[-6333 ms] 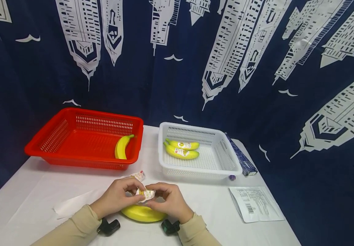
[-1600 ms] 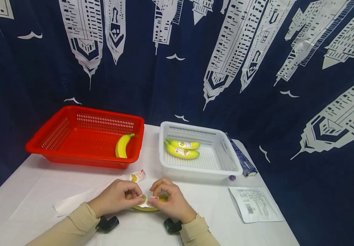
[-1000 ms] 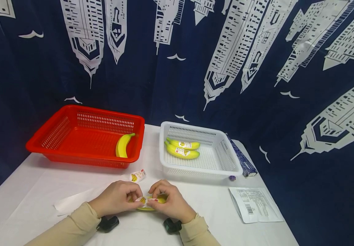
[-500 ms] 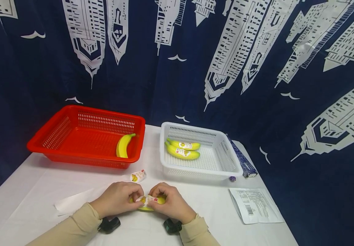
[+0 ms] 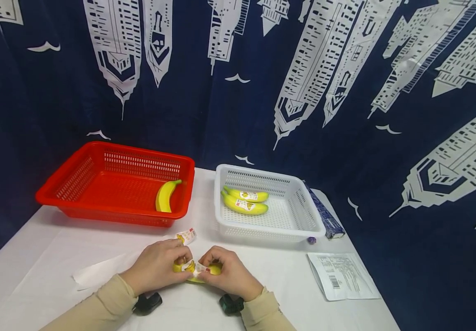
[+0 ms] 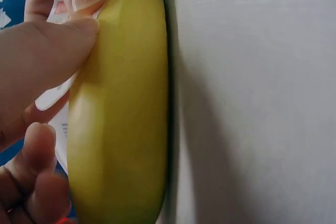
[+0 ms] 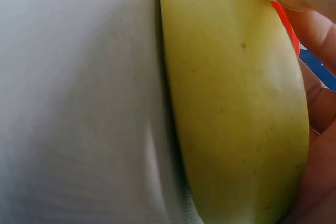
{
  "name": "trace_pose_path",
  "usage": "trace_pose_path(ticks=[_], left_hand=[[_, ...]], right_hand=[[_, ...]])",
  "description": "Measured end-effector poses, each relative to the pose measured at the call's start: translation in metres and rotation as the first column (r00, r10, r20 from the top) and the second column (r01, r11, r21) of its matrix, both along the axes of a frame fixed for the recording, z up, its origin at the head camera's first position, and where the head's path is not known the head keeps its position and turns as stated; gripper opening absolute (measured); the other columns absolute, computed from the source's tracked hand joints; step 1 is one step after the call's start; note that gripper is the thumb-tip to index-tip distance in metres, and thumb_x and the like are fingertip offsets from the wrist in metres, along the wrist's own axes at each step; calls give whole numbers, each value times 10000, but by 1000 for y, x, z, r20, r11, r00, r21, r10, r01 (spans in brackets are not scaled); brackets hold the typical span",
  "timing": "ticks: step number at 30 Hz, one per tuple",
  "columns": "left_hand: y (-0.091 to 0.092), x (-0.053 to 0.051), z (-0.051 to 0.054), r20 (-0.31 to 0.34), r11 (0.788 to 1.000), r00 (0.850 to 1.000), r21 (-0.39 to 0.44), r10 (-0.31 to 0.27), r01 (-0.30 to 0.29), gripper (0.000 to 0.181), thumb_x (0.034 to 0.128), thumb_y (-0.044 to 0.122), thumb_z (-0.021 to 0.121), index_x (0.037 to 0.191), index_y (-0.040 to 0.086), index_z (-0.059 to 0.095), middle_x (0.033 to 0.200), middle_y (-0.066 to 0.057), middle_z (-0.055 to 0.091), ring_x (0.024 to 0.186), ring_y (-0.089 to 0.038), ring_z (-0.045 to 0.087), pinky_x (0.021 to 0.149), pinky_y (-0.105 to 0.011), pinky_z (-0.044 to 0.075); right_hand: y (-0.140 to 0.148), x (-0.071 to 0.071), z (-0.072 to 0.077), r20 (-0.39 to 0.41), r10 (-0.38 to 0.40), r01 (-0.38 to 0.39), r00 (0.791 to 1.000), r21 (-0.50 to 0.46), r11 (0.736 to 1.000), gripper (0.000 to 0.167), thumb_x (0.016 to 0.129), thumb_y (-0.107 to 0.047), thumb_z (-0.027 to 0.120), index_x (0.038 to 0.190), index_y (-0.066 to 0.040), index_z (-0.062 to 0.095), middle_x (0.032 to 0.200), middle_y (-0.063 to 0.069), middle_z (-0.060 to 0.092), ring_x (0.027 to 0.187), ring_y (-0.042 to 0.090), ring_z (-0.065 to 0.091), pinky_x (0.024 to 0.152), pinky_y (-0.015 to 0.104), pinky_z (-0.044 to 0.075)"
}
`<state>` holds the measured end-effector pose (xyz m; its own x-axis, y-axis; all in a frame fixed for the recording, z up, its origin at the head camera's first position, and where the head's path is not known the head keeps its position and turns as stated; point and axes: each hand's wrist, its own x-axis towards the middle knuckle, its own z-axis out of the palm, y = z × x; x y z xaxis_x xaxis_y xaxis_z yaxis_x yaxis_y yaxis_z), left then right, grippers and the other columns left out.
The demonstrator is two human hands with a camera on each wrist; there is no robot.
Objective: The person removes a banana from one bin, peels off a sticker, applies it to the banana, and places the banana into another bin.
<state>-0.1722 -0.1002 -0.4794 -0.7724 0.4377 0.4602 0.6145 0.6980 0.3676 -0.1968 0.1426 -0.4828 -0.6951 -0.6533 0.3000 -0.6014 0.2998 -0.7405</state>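
Observation:
A yellow banana (image 5: 216, 268) lies crosswise on the table under both hands. Across its top is a white sticker (image 5: 201, 268) with a banana picture and a red mark. My left hand (image 5: 159, 264) pinches the sticker's left end between thumb and fingers. At the other end, my right hand (image 5: 231, 276) pinches the sticker against the fruit. The left wrist view shows the banana (image 6: 123, 108) close up, with thumb and fingertips at its upper edge and part of the sticker (image 6: 50, 95) behind them. In the right wrist view the banana (image 7: 236, 108) hides most of the fingers.
Behind stand a red basket (image 5: 113, 214) with one banana (image 5: 165, 196) and a white basket (image 5: 271, 233) with two stickered bananas (image 5: 243, 206). A loose sticker (image 5: 188, 235) and white paper (image 5: 97, 274) lie near my left hand. At right are a silver pouch (image 5: 343, 276) and blue box (image 5: 329, 218).
The sticker, held above the banana earlier, now lies down on it between both hands. The banana has shifted away from me. Lately my left fingers have lifted slightly at the sticker's left end.

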Motion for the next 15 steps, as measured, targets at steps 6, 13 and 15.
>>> trace_pose_path(ticks=[6, 13, 15], left_hand=[[-1, -3, -1, 130, 997, 990, 60, -62, 54, 305, 766, 357, 906, 883, 296, 631, 935, 205, 587, 844, -12, 508, 722, -225, 451], [-2, -6, -4, 272, 997, 960, 66, -65, 49, 288, 805, 424, 869, 918, 305, 633, 835, 218, 610, 732, -16, 482, 662, -221, 386], [-3, -7, -5, 282, 995, 956, 78, -77, 57, 290, 805, 411, 872, 915, 303, 627, 836, 218, 609, 731, -18, 483, 660, -219, 385]], right_hand=[[1, -1, -3, -28, 23, -23, 999, -18, 1000, 225, 856, -86, 833, 890, -184, 633, 1006, -40, 707, 959, 51, 647, 889, 260, 553], [1, -1, -1, 22, 17, -17, 1000, -12, 1000, 222, 858, -104, 834, 890, -171, 625, 1019, -40, 713, 949, 55, 641, 903, 273, 552], [1, -1, 0, 32, 7, -8, 999, 10, 1000, 222, 857, -125, 837, 910, -177, 628, 1015, -56, 718, 931, 50, 639, 879, 260, 549]])
